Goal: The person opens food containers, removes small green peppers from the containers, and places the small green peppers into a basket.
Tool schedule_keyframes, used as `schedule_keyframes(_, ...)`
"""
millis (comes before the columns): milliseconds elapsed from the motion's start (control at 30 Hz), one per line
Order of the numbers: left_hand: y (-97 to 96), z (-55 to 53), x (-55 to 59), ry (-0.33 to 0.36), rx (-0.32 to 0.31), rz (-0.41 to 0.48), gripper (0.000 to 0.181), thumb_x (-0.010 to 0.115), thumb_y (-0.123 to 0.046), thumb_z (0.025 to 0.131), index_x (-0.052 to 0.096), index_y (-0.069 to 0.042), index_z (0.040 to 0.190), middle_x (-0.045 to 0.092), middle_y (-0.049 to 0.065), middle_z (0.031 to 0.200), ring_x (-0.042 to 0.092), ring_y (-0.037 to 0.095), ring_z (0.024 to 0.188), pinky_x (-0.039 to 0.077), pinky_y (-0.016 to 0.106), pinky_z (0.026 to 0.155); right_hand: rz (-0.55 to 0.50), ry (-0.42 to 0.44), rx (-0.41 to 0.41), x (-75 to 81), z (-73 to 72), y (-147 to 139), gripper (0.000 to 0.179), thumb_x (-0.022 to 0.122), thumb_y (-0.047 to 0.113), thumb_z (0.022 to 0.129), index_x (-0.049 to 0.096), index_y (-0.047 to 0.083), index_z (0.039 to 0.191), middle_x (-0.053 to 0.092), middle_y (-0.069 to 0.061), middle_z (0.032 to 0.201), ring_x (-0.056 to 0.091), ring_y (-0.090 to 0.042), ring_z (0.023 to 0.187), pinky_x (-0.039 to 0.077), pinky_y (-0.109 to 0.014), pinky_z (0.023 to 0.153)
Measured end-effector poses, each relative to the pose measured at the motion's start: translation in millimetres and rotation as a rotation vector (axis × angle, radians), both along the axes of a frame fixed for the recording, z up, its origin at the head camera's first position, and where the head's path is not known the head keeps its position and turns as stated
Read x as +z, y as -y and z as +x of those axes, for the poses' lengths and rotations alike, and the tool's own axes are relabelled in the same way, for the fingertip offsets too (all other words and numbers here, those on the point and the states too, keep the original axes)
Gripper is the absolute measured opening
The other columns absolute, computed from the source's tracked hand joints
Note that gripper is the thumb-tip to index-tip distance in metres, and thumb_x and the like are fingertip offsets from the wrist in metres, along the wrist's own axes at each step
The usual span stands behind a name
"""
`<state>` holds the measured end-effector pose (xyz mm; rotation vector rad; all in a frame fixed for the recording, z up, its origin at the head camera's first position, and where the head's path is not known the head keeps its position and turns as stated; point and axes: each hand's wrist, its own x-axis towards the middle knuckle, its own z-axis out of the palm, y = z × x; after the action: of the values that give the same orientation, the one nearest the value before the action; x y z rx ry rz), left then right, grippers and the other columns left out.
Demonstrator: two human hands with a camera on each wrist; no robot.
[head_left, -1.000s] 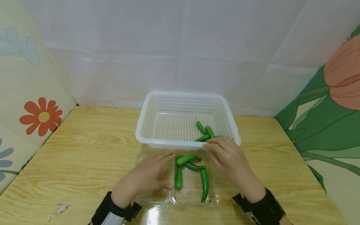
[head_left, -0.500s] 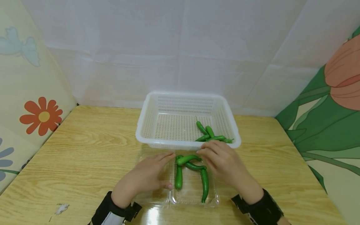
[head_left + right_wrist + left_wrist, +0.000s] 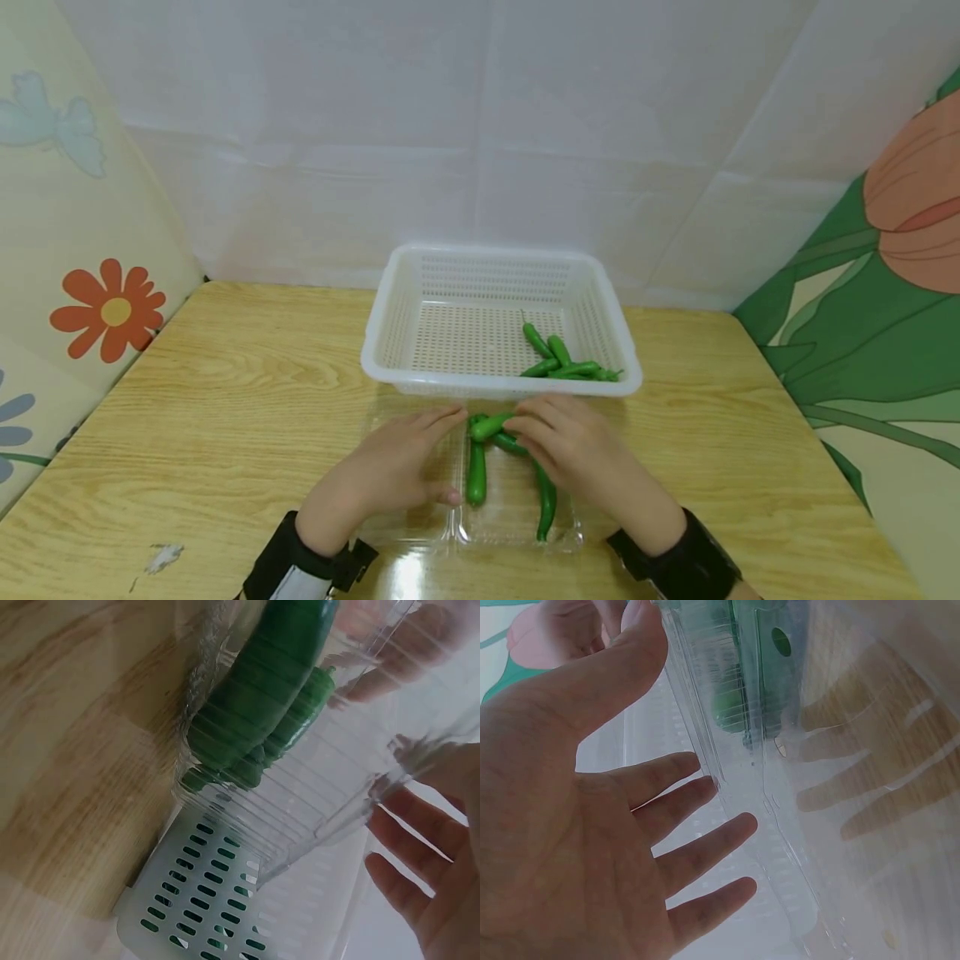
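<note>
Several green chili peppers [image 3: 477, 475] lie in the right half of an opened clear plastic clamshell box [image 3: 510, 527] on the table. My left hand [image 3: 393, 467] lies over the left half, fingers extended toward the middle fold; the left wrist view shows its fingers [image 3: 712, 844] spread along the clear plastic. My right hand [image 3: 577, 442] hovers over the right half, fingertips right at the end of the topmost pepper [image 3: 487, 428] and hiding part of those beneath. Its fingers [image 3: 409, 840] look loosely bent beside the box wall in the right wrist view.
A white perforated plastic basket [image 3: 450, 382] stands just behind the box, with several more green peppers [image 3: 558, 354] in its front right corner. The wooden table [image 3: 247, 400] has a worn patch at front left. White cloth [image 3: 480, 167] hangs behind.
My right hand has drawn back from the basket's front rim, moving left and nearer over the peppers in the box. The left hand and the peppers have stayed put.
</note>
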<state>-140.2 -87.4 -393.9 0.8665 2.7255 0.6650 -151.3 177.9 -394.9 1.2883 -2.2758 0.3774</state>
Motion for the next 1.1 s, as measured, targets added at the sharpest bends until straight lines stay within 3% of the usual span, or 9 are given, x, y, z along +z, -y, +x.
schedule_keyframes(167,0.5,0.0,-1.1,-0.004,-0.012,0.002,0.095,0.080,-0.048,0.077,0.037,-0.011,0.154,0.035,0.006,0.158,0.038,0.032,0.139,0.031,0.055,0.113,0.012,0.007,0.008,-3.8,1.4,0.7,0.036,0.080,0.005,0.076,0.070,0.006,0.111,0.067,-0.007,0.108,0.063,-0.022,0.101,0.055,-0.038,0.090)
schedule_keyframes(567,0.6,1.1,-0.2,-0.012,-0.023,0.008,0.094,0.080,-0.047,0.077,0.038,-0.010,0.153,0.036,0.007,0.157,0.039,0.032,0.139,0.032,0.055,0.113,0.104,0.095,-0.069,-11.0,1.6,5.4,0.045,0.086,0.011,0.076,0.068,0.006,0.118,0.067,-0.008,0.113,0.063,-0.023,0.104,0.054,-0.039,0.090)
schedule_keyframes(800,0.8,1.0,0.3,-0.013,-0.022,0.008,0.094,0.080,-0.046,0.077,0.038,-0.010,0.153,0.036,0.007,0.157,0.039,0.034,0.139,0.032,0.056,0.113,0.141,0.178,-0.114,-11.0,-1.9,10.5,0.044,0.082,0.012,0.081,0.066,0.006,0.122,0.066,-0.008,0.117,0.063,-0.023,0.108,0.053,-0.040,0.094)
schedule_keyframes(1100,-0.3,0.8,-1.3,-0.017,-0.009,0.004,0.096,0.081,-0.047,0.076,0.037,-0.010,0.153,0.035,0.007,0.158,0.039,0.035,0.139,0.032,0.057,0.112,0.169,0.201,-0.146,-12.8,-9.3,12.5,0.041,0.081,0.014,0.083,0.066,0.007,0.121,0.067,-0.006,0.117,0.063,-0.022,0.108,0.053,-0.039,0.094)
